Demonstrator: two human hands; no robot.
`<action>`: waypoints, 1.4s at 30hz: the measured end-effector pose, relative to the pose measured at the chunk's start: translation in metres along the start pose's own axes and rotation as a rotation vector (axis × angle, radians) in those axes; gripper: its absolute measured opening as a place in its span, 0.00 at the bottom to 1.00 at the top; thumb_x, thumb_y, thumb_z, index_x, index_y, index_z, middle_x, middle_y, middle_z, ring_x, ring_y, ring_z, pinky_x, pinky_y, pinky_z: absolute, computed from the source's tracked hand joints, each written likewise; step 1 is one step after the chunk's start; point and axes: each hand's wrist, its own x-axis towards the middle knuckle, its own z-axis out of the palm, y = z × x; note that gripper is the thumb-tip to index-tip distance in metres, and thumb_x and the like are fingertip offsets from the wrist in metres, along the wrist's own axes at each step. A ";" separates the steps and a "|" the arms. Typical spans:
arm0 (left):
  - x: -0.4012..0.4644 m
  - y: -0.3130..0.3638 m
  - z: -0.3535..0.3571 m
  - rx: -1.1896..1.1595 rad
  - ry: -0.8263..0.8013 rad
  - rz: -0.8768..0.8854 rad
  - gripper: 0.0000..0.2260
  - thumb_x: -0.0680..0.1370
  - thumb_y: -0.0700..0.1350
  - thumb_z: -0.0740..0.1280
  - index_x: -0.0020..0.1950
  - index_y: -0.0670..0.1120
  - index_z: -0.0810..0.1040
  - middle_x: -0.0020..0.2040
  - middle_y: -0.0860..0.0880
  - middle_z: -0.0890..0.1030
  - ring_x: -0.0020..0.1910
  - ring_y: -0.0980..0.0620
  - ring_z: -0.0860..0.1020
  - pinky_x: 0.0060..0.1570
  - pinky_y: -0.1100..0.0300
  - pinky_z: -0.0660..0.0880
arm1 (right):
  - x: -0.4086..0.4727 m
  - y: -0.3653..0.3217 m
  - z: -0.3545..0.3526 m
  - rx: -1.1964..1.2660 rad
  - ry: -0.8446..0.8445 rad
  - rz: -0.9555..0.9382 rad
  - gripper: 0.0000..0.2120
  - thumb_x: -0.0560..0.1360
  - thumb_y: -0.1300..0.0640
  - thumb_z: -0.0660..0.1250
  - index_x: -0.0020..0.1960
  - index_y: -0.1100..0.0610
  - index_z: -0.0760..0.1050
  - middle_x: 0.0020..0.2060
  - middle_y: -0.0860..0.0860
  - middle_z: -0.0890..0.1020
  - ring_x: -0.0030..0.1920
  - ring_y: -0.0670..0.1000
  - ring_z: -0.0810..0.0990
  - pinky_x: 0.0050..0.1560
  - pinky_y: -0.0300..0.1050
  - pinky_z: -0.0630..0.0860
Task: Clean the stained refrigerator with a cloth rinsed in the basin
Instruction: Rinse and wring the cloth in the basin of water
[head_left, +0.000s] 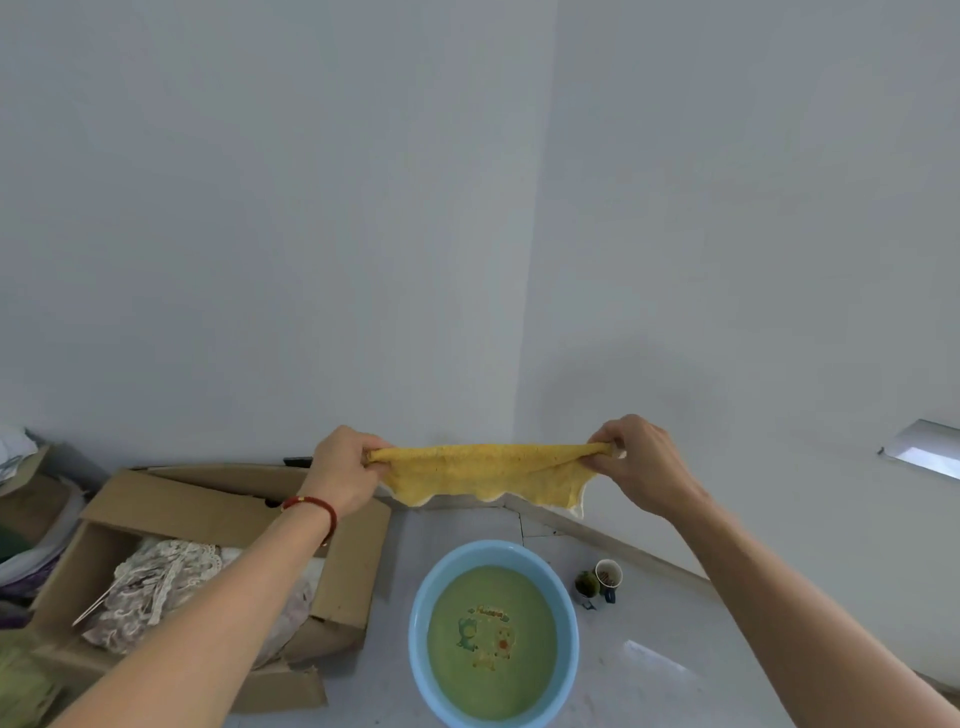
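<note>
Nearest the camera, at 6 o'clock, a light blue basin is sitting on the grey floor. It is holding cloudy greenish water, and a cartoon print is showing through on its bottom.

At 8 o'clock an open cardboard box is resting on the floor just beside the basin, with lace-trimmed fabric lying inside it. More bundled cloth is piling up at the 9 o'clock edge, too blurred to identify.

At 5 o'clock, near the basin but apart from it, a white mug is standing upright on the floor, with a small dark green object touching its side; what that object is cannot be told.

Above the basin, toward the middle of the view, both arms are reaching forward. The left hand, with a red bracelet on its wrist, is gripping one end of a yellow cloth, its fingers clenched round the bunched edge. The right hand is pinching the opposite end in the same way. The cloth is stretching taut along its top edge between the two hands, its lower edge hanging in loose scallops.

Farthest off, pale walls are meeting in a corner at 12 o'clock.
</note>
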 end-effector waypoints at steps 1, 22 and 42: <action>-0.001 0.000 -0.001 -0.067 -0.001 -0.007 0.16 0.75 0.36 0.71 0.33 0.55 0.84 0.31 0.59 0.80 0.32 0.62 0.75 0.35 0.69 0.69 | -0.003 0.003 -0.005 0.074 -0.027 -0.003 0.04 0.78 0.55 0.74 0.47 0.54 0.82 0.48 0.48 0.81 0.52 0.49 0.78 0.49 0.43 0.71; -0.032 0.006 0.112 -0.975 -0.747 -0.613 0.18 0.84 0.57 0.55 0.70 0.51 0.70 0.63 0.42 0.83 0.61 0.39 0.82 0.59 0.28 0.74 | -0.078 0.070 0.069 0.574 -0.113 0.456 0.07 0.83 0.57 0.64 0.56 0.48 0.80 0.49 0.49 0.86 0.52 0.53 0.85 0.53 0.54 0.84; -0.044 -0.041 0.453 -0.775 -0.738 -0.871 0.17 0.82 0.42 0.67 0.68 0.58 0.72 0.63 0.49 0.82 0.60 0.48 0.83 0.60 0.45 0.80 | -0.108 0.294 0.293 1.203 -0.255 1.214 0.16 0.83 0.49 0.66 0.63 0.59 0.80 0.54 0.55 0.88 0.57 0.58 0.86 0.61 0.60 0.80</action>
